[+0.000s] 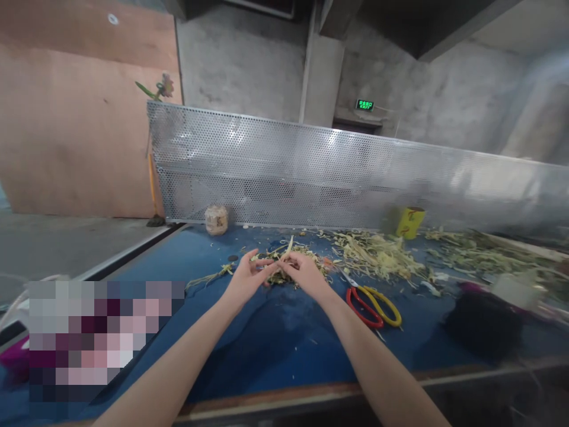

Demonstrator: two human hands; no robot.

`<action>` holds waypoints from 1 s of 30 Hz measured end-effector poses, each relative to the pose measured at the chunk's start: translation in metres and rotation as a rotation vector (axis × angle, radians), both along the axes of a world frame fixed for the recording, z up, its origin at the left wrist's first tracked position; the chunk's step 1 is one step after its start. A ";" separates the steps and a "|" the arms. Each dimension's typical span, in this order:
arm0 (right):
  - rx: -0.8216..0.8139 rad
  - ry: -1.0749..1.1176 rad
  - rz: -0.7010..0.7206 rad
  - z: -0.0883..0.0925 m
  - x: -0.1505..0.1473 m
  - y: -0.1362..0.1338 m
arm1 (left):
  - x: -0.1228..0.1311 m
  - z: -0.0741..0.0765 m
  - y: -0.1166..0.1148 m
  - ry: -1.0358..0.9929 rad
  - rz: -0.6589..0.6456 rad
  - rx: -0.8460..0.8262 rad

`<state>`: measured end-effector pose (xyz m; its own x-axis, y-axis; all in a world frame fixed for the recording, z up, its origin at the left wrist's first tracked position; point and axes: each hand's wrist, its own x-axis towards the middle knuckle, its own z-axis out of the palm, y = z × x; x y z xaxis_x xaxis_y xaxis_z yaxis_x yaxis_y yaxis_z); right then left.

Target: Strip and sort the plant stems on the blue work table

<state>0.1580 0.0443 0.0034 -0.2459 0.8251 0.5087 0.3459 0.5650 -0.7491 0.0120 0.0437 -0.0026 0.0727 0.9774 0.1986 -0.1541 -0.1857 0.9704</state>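
Note:
Both of my hands meet at the middle of the blue tabletop, above a pile of dried plant scraps (306, 279). My right hand (306, 273) is closed in a pinch on a pale green plant strip (290, 244) that sticks up past its fingers. Thumb and index finger of my left hand (249, 274) come together at the strip's lower end, touching the right fingertips; its other fingers are loosely spread. Just left of that hand lies a thin bundle of stems (211, 276). Scissors (371, 305) with one red and one yellow handle rest right of my right hand.
A perforated metal panel (275, 172) stands along the table's back. Before it are a whitish jar-like object (216, 220) and a yellow container (411, 223). More plant heaps (377, 255) lie on the right, near a blurred dark object (484, 323). A blurred-out person sits at left.

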 end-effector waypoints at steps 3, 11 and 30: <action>-0.002 0.018 0.007 0.002 0.001 0.000 | 0.001 -0.003 0.001 0.086 -0.126 0.039; -0.086 0.025 0.055 -0.002 0.000 0.004 | -0.003 0.005 -0.004 0.183 -0.242 0.099; -0.333 0.218 0.305 -0.003 -0.001 0.005 | -0.005 -0.011 0.005 0.337 -0.065 0.239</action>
<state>0.1574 0.0493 0.0004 -0.4181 0.8586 0.2966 0.0173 0.3339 -0.9424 0.0069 0.0491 -0.0133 0.2324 0.8980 0.3737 0.1463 -0.4121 0.8993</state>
